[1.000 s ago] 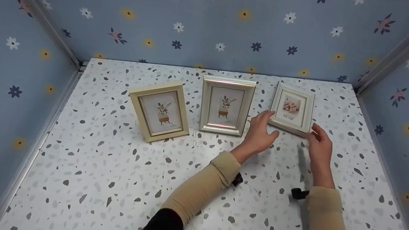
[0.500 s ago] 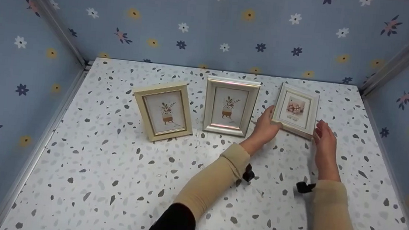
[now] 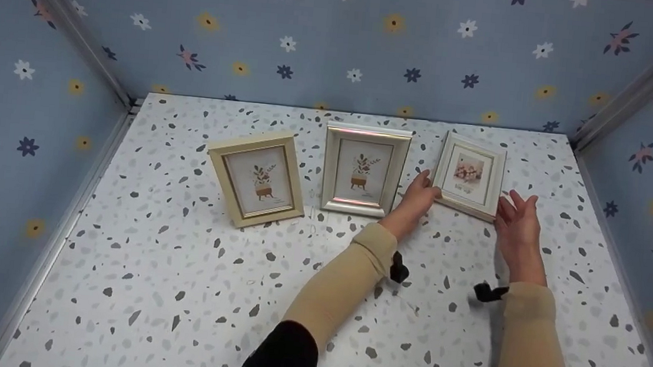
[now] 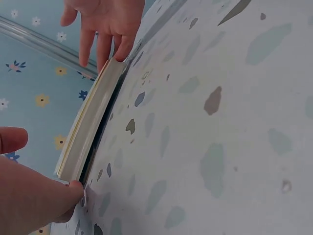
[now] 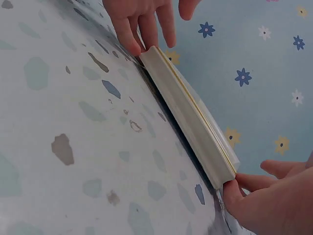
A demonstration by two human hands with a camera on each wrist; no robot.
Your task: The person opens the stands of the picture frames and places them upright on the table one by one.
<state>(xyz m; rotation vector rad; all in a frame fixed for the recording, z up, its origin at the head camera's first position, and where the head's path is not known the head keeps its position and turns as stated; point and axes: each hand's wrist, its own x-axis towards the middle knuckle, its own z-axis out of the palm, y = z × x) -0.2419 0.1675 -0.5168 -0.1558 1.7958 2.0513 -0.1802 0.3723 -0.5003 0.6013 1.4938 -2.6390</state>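
Observation:
A cream picture frame [image 3: 469, 205] with a pink flower print lies low on its back at the right, its near edge slightly raised over a dark gap in both wrist views. My left hand [image 3: 418, 198] touches its lower left corner with the fingertips, thumb apart from it. At the lower right corner is my right hand [image 3: 518, 231], palm turned inward, fingers against the frame's side and thumb lifted away. Seen from the left wrist, the frame's edge [image 4: 93, 122] spans between the two hands. The right wrist view shows fingertips at both ends of this edge [image 5: 188, 117].
A silver-cream picture frame [image 3: 331, 166] stands upright just left of my left hand. Farther left stands a yellowish picture frame [image 3: 231, 193], turned at an angle. Flowered blue walls [image 3: 316, 29] enclose the speckled white table [image 3: 175, 288] at the back and sides.
My left hand has shifted from above the frame's left edge down to its lower left corner. The right hand has turned, its fingers opening outward. The frame has barely moved.

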